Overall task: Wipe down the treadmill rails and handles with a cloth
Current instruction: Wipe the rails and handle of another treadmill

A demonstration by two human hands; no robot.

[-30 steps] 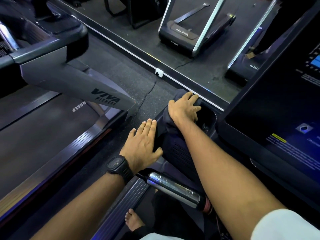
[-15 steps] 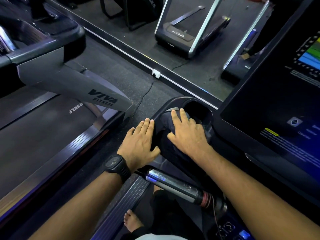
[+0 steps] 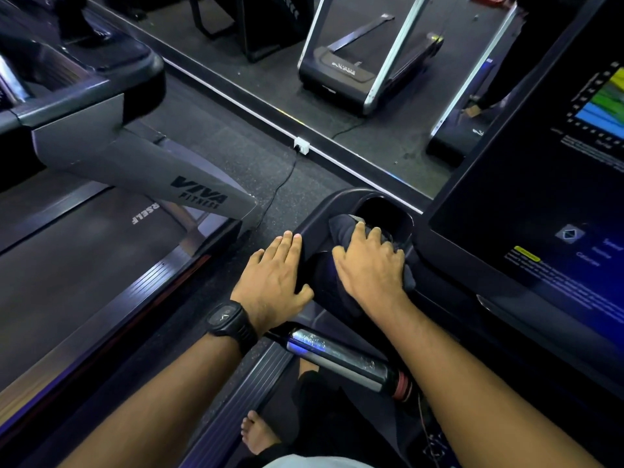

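A dark cloth lies bunched on the black left console arm of the treadmill, at the near edge of a cup-holder recess. My right hand presses flat on the cloth, fingers spread over it. Beside it, my left hand rests flat and open on the outer edge of the same arm, a black watch on its wrist. Just below my hands runs a shiny silver handle grip.
The treadmill's console screen rises at the right. A neighbouring treadmill with a grey upright stands at the left, across a strip of dark floor. A wall mirror and a white socket with a cable lie ahead. My bare foot stands on the deck below.
My right hand drew the cloth back from the far tip of the console arm toward me, uncovering the cup-holder recess. The left hand stayed put.
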